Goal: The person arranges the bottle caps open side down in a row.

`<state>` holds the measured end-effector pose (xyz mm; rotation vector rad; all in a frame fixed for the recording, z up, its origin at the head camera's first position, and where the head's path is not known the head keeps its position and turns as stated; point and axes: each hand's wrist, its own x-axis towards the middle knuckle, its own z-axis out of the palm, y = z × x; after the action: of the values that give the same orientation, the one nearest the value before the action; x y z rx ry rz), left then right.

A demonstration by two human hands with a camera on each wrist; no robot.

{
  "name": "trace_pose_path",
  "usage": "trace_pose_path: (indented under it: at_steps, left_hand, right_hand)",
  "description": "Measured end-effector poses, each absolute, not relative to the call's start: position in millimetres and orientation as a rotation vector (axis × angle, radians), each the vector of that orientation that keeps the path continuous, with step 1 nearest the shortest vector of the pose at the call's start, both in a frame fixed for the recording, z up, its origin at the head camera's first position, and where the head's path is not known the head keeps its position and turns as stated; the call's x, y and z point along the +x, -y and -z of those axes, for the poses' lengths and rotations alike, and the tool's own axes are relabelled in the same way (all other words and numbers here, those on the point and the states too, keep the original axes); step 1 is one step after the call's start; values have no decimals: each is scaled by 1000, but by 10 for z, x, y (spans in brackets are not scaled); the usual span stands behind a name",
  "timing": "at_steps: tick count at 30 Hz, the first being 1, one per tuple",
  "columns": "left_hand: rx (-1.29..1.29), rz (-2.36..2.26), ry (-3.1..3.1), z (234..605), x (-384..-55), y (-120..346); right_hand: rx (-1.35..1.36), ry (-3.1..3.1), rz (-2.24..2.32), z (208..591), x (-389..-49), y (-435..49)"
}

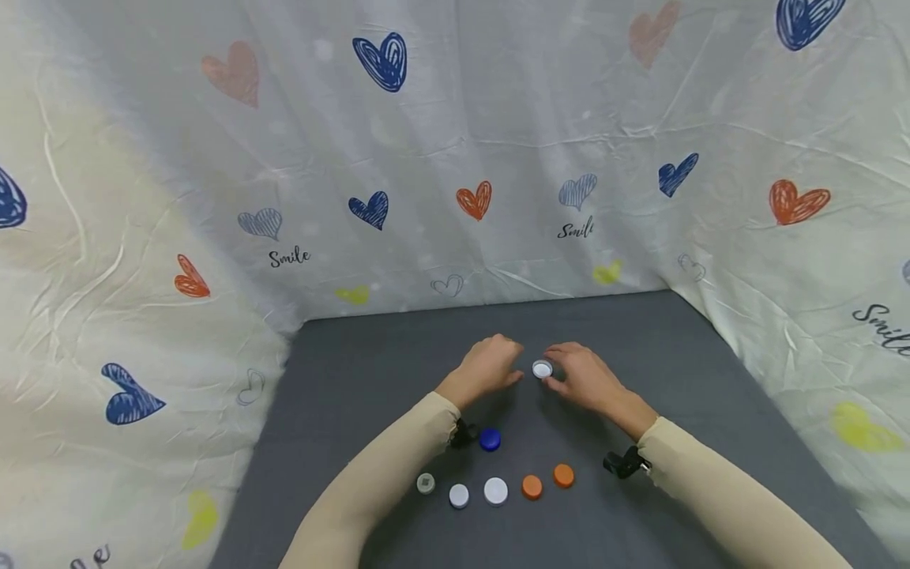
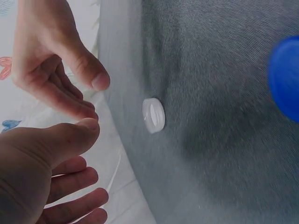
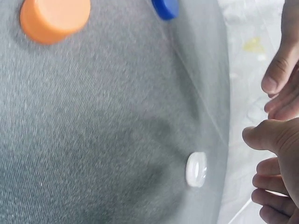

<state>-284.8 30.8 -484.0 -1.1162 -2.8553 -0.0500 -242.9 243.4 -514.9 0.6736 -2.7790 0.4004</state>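
A small white bottle cap point(image 1: 543, 369) lies on the grey table, its hollow side facing up. My right hand point(image 1: 584, 378) hovers just to its right, fingers and thumb parted and nothing between them. To the left of the cap is my left hand point(image 1: 489, 367), with fingers loosely bent and holding nothing. Both wrist views show the white cap point(image 2: 153, 115) resting on the cloth, apart from either hand's fingers. A blue cap point(image 1: 490, 439) lies nearer to me, beside the left wrist.
Along the near side of the grey table point(image 1: 341, 395) stand a small pale cap point(image 1: 426, 484), a white cap point(image 1: 458, 496), a larger white cap point(image 1: 495, 491) and two orange caps, one left point(image 1: 532, 487), one right point(image 1: 564, 476). A heart-printed curtain point(image 1: 426, 142) surrounds the table.
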Motion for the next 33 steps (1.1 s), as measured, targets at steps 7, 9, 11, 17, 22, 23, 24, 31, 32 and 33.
trace_pose_path:
  at_steps: [7, 9, 11, 17, 22, 23, 24, 31, 32, 33]
  left_hand:
    - [-1072, 56, 2937, 4975, -2931, -553]
    - [-1054, 54, 2958, 5049, -2966, -597]
    - [-1037, 47, 2978, 5117, -2998, -636]
    - [-1022, 65, 2992, 5273, -3095, -752]
    - [-967, 79, 3024, 5381, -3156, -803]
    - [-957, 81, 3036, 5401, -3164, -811]
    - [-950, 79, 3043, 5420, -3169, -817]
    - [-925, 30, 3002, 5502, -3178, -827]
    - [-925, 25, 2994, 5506, -3176, -832]
    - [-925, 22, 2989, 5511, -3173, -838]
  right_hand:
    - [632, 2803, -405, 5252, -2507, -2536]
    - [623, 2812, -403, 5299, -2539, -2562]
    - [615, 2827, -414, 5338, -2568, -2575]
    - [613, 2849, -424, 5433, -2639, -2596]
    - [589, 2872, -448, 5502, -2700, -2597]
    - [588, 2876, -449, 5523, -2712, -2597]
    - [584, 2883, -457, 5542, -2722, -2597]
    - [570, 2905, -460, 5656, -2771, -2580]
    - [559, 2907, -461, 5665, -2770, -2582]
    - [542, 2911, -468, 5670, -2767, -2585]
